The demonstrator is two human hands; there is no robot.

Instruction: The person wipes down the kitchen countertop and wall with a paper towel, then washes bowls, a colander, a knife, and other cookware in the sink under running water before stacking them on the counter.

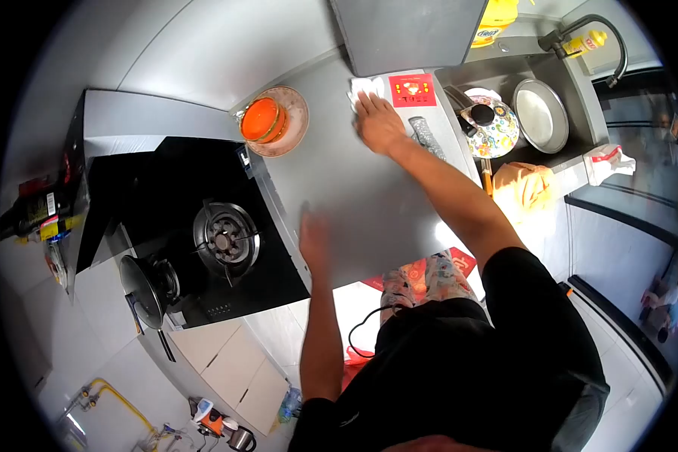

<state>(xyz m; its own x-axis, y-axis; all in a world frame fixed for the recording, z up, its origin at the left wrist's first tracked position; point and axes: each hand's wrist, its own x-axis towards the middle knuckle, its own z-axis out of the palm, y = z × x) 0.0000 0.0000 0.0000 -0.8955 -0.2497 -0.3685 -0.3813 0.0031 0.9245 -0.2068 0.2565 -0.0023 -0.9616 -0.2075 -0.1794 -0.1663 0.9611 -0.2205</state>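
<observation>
My right hand [380, 126] presses a white cloth or tissue [366, 87] onto the grey countertop [354, 203], fingers closed over it near the back edge. Just right of it lie a red card [412, 90] and a grey patterned remote-like object [426, 138]. My left hand [314, 239] is blurred by motion over the counter's left part, beside the black stove; its fingers cannot be made out. An orange bowl [262, 120] sits on a round plate [297, 120] at the back left of the counter.
A gas burner [226, 239] and a dark lidded pan [142, 290] are on the left. The sink [572, 90] at the right holds a metal basin [541, 117] and a flower-patterned pot [497, 132]. A grey panel [407, 34] stands behind the counter; a yellow bottle [493, 22] is beside it.
</observation>
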